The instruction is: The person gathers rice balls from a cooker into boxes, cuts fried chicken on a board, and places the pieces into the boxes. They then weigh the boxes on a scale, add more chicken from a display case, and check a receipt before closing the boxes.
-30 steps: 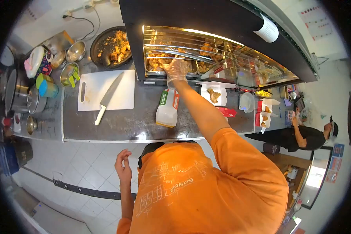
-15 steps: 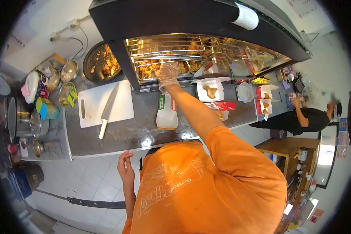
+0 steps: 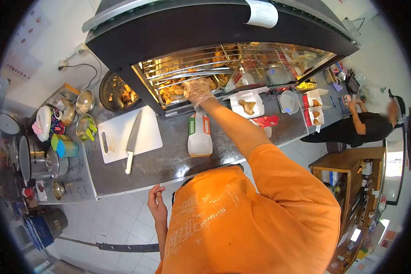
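Note:
My right hand (image 3: 199, 92), in a clear plastic glove, reaches inside a lit display warmer (image 3: 148, 89) among browned fried chicken pieces (image 3: 170, 93). Its fingertips are lost against the food and rack bars, so any grip is hidden. My bare left hand (image 3: 157, 203) hangs beside my body below the counter edge, fingers loosely bent and holding nothing. On the counter below my right forearm lies a paper-banded box (image 3: 200, 142) with a pale top. A white open carton (image 3: 259, 104) to the right holds one chicken piece (image 3: 247, 107).
A knife (image 3: 134, 132) lies across a white cutting board (image 3: 114, 148) on the left. Behind it is a dark pan (image 3: 106, 93) of food. Bowls and a large pot (image 3: 34, 157) crowd the far left. A person in black (image 3: 374, 130) stands at the far right.
The view has shifted, so the counter and its items appear lower. My right hand stays inside the warmer among the chicken. My left hand remains at my side.

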`<action>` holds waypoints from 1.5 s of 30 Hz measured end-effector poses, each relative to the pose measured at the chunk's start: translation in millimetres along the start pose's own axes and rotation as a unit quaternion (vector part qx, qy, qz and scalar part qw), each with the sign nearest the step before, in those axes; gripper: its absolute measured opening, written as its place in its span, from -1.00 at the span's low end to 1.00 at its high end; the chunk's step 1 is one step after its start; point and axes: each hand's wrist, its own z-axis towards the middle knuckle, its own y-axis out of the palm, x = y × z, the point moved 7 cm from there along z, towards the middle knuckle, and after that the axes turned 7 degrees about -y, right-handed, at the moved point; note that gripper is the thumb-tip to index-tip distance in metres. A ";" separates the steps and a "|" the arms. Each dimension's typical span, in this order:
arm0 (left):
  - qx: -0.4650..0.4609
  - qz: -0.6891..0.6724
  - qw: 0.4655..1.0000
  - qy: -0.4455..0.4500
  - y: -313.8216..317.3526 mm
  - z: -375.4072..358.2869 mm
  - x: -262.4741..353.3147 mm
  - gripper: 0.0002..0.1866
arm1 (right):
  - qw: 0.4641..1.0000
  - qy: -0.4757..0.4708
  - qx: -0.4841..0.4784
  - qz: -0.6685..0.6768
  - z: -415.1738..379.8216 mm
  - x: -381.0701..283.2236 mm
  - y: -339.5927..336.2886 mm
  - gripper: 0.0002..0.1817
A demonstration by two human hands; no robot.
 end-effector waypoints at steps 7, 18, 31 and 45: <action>0.003 0.018 1.000 -0.003 -0.7 -2.1 9.7 -0.72 | 0.986 -0.105 -0.056 -0.114 -2.1 31.7 68.5 -0.60; -0.024 0.037 0.999 0.004 6.1 -0.7 10.2 -0.74 | 0.958 -0.261 0.045 -0.109 -57.9 -21.6 -54.4 -0.64; -0.054 0.059 0.997 -0.005 26.1 -5.6 13.0 -0.67 | 0.959 -0.195 0.200 -0.049 -48.9 4.2 6.1 -0.54; -0.080 0.046 0.996 -0.009 63.9 -25.8 12.9 -0.70 | 0.895 -0.150 0.259 -0.331 -66.8 -20.5 -11.2 -0.67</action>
